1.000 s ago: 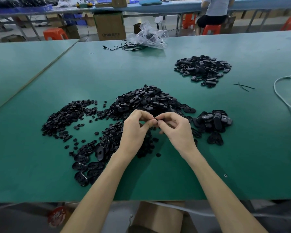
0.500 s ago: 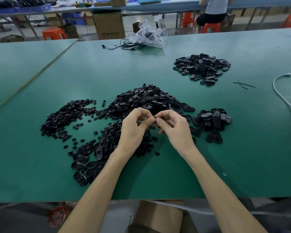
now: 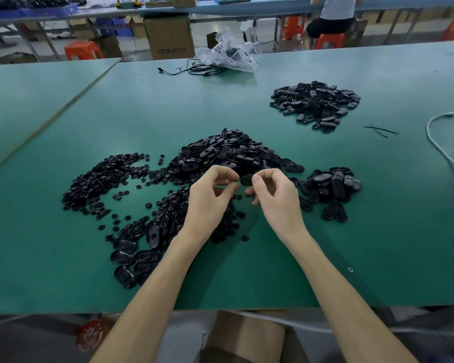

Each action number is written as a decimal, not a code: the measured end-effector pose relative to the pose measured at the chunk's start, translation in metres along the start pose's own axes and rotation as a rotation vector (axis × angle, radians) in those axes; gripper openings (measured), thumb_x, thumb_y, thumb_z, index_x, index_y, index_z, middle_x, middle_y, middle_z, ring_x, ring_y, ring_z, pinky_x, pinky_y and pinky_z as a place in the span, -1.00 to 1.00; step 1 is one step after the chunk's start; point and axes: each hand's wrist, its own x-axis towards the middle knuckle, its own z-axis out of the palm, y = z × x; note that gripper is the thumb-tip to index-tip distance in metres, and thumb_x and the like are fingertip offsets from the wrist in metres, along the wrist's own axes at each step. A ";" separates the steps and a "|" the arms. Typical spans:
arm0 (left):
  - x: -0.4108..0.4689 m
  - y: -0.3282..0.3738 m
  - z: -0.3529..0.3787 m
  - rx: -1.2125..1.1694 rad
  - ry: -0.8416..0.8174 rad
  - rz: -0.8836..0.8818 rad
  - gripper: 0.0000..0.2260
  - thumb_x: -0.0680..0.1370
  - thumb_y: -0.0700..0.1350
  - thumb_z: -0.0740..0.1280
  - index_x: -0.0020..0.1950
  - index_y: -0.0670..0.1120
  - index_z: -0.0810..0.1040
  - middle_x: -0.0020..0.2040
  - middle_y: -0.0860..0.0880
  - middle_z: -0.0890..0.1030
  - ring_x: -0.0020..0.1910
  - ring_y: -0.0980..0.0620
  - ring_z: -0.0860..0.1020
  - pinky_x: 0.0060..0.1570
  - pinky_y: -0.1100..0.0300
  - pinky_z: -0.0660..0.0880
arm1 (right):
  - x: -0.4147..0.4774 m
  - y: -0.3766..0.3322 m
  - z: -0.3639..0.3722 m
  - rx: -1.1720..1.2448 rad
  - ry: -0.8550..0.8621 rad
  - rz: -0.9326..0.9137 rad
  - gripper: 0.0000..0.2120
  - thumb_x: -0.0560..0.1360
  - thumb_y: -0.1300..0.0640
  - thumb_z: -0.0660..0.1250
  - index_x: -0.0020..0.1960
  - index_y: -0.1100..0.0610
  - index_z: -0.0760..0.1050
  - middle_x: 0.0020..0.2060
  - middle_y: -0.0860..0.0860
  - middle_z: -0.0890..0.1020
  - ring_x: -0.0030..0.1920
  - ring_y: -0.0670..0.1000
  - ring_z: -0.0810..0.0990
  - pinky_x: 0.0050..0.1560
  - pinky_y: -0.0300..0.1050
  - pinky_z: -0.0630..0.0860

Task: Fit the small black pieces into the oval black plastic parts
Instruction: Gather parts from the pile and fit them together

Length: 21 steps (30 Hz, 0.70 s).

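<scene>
Just before the pile (image 3: pixel 228 153), an oval part (image 3: pixel 246 180) is pinched in the right hand (image 3: pixel 275 197), free end facing the left hand (image 3: pixel 210 197), curled just beside; a piece held there cannot be confirmed.

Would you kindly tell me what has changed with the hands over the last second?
The fingertips, touching before, have drawn slightly apart. The right hand pinches an oval black part, now plainly visible between the hands; the left hand has eased leftward, fingers curled, and whether it holds a small piece cannot be told. The piles on the table lie unchanged.
</scene>
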 end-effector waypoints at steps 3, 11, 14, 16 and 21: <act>0.000 0.002 0.000 -0.022 -0.023 -0.027 -0.88 0.61 -0.29 0.41 0.10 -0.10 0.61 0.00 0.08 0.69 0.02 0.12 0.67 0.08 0.25 0.59 | 0.000 -0.001 0.000 -0.028 -0.040 0.006 -0.91 0.67 0.14 0.33 -0.02 0.07 0.56 -0.24 -0.06 0.74 -0.32 -0.05 0.69 -0.16 -0.24 0.59; 0.000 0.005 0.002 -0.053 -0.055 -0.057 -0.90 0.66 -0.19 0.36 0.14 -0.08 0.63 -0.03 0.12 0.70 -0.02 0.18 0.67 -0.01 0.34 0.55 | 0.000 0.000 -0.001 -0.048 -0.042 -0.030 -0.93 0.64 0.15 0.38 -0.01 0.07 0.61 -0.20 -0.09 0.74 -0.19 -0.10 0.73 -0.10 -0.27 0.60; 0.000 0.004 0.001 -0.030 -0.051 -0.036 -0.89 0.64 -0.23 0.39 0.15 -0.09 0.64 0.00 0.09 0.69 -0.02 0.15 0.67 0.02 0.28 0.58 | -0.001 -0.001 0.000 -0.043 -0.060 -0.036 -0.94 0.64 0.16 0.39 -0.01 0.07 0.62 -0.20 -0.08 0.75 -0.20 -0.10 0.73 -0.16 -0.31 0.59; 0.000 0.004 0.000 -0.019 -0.021 -0.014 -0.88 0.64 -0.26 0.39 0.13 -0.10 0.65 -0.01 0.08 0.69 -0.02 0.16 0.66 0.02 0.31 0.56 | -0.001 -0.002 0.000 -0.045 -0.030 -0.041 -0.94 0.64 0.16 0.38 0.00 0.06 0.62 -0.17 -0.08 0.74 -0.17 -0.12 0.74 -0.19 -0.30 0.58; 0.000 0.005 -0.001 -0.022 0.014 -0.017 -0.90 0.62 -0.25 0.41 0.12 -0.11 0.66 -0.02 0.09 0.69 0.00 0.13 0.65 0.09 0.23 0.58 | -0.001 0.000 -0.001 -0.080 -0.022 -0.019 -0.97 0.62 0.13 0.40 0.01 0.04 0.63 -0.14 -0.08 0.75 -0.08 -0.09 0.74 -0.03 -0.03 0.68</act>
